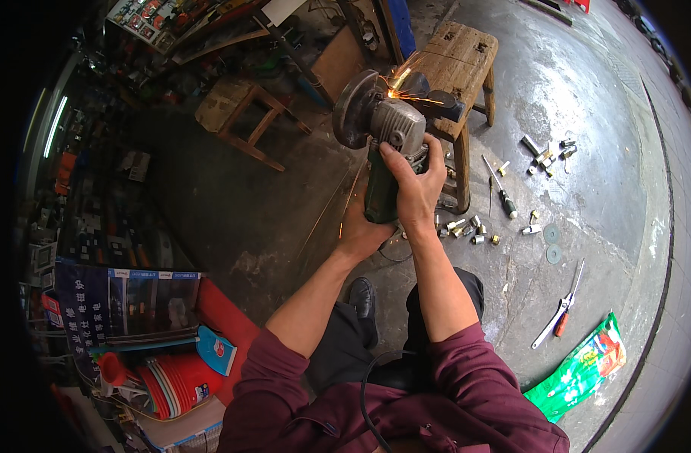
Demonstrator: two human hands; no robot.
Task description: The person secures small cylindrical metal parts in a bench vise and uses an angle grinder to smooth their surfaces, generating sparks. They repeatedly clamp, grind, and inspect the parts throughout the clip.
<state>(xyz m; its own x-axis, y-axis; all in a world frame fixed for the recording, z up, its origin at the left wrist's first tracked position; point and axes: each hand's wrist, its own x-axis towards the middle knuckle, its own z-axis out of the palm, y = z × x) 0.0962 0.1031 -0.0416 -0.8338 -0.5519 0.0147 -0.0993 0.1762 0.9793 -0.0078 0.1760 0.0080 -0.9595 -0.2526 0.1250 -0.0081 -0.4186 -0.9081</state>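
An angle grinder (399, 122) is held out in front of me in both hands. My right hand (418, 184) wraps the body just behind the metal gear head, thumb on top. Lower down, my left hand (361, 226) grips the rear of the green body from the left side. The round guard (351, 110) hides most of the disc. Orange sparks fly where the disc meets a brass-coloured piece (401, 81). That piece sits at a dark metal vise (444, 105) on the end of a wooden bench (456, 59). How it is clamped is hard to see.
Metal fittings (464, 226) lie below the bench, with more fittings (544, 156) farther right. Nearby are a screwdriver (507, 203), abrasive discs (552, 235) and a long-handled tool (555, 320). A wooden stool (249, 116) is at left; red buckets (178, 382) and a green bag (580, 365) flank me.
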